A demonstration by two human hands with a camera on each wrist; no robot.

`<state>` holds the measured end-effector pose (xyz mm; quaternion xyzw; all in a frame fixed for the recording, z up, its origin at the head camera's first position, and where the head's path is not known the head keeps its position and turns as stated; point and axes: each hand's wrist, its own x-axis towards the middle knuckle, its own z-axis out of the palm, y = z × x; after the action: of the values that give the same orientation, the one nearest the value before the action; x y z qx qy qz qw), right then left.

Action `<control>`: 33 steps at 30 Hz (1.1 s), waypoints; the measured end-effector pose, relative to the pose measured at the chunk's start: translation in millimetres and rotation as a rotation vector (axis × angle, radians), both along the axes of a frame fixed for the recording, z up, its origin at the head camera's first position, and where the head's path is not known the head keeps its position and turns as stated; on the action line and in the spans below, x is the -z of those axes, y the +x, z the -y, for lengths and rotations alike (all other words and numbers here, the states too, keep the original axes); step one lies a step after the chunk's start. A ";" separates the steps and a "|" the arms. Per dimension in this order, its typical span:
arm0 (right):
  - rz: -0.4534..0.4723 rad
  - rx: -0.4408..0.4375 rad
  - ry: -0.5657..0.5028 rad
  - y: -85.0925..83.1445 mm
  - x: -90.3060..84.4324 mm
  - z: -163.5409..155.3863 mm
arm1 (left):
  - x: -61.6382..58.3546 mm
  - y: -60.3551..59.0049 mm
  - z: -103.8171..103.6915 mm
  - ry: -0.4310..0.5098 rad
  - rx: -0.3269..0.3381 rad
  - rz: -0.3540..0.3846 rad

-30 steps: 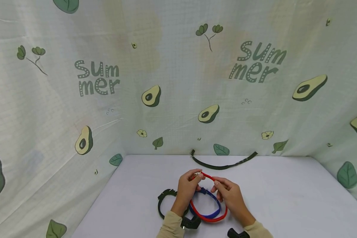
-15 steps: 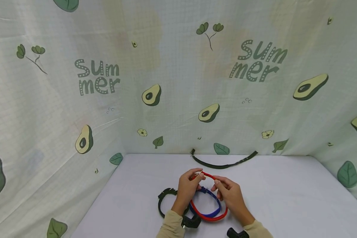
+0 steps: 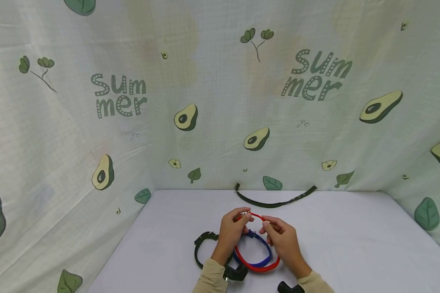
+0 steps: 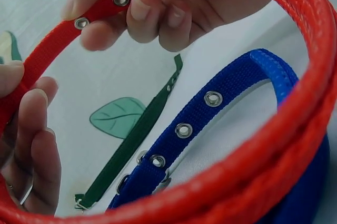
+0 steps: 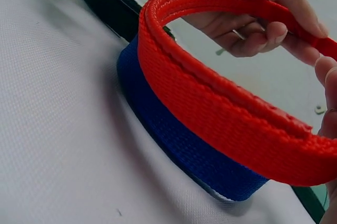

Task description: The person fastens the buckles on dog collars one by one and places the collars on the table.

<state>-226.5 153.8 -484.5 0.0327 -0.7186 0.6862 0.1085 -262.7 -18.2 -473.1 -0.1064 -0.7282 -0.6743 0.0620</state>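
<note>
I saw left hand [image 3: 232, 230] and right hand [image 3: 286, 241] both pinching the red collar [image 5: 226, 116]. Blue collar [image 5: 181, 137] lay beneath it.

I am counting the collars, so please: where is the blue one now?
In the head view, the blue collar lies on the table at lower centre, partly behind the red collar, right of the dark loop.

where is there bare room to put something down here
The widest bare patch of table lies between the right hand and the table's right edge. Another runs from the dark loop to the left edge. Behind the left hand, only a strip lies before the dark strap. The middle is crowded: both hands hold the red collar by the blue collar.
</note>
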 end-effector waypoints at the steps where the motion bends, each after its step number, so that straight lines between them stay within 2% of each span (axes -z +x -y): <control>1: -0.002 -0.002 -0.001 0.5 -0.5 0.5 | 0.3 -0.2 -0.1 -0.002 0.001 0.002; 9: 0.020 -0.007 -0.031 -0.1 -1.1 0.9 | -0.9 0.5 -3.7 0.022 0.038 0.040; 13: 0.036 -0.001 -0.072 -1.6 0.2 0.9 | -1.9 1.5 -6.2 0.069 0.054 0.060; 17: 0.028 -0.006 -0.110 -2.1 0.7 2.2 | -2.6 2.1 -7.2 0.126 0.043 0.058; 22: 0.005 -0.032 -0.109 -1.6 0.4 4.2 | -3.1 1.8 -8.0 0.135 0.063 0.059; 26: -0.008 -0.040 -0.095 -1.1 0.4 4.9 | -2.4 1.2 -7.7 0.146 0.087 0.095; 33: -0.008 -0.052 -0.080 -1.2 0.7 3.4 | 0.1 -0.5 -6.8 0.181 0.067 0.139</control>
<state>-227.6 150.4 -485.2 0.0497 -0.6890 0.7169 0.0946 -263.1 -11.4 -473.2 -0.0777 -0.6630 -0.7446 -0.0016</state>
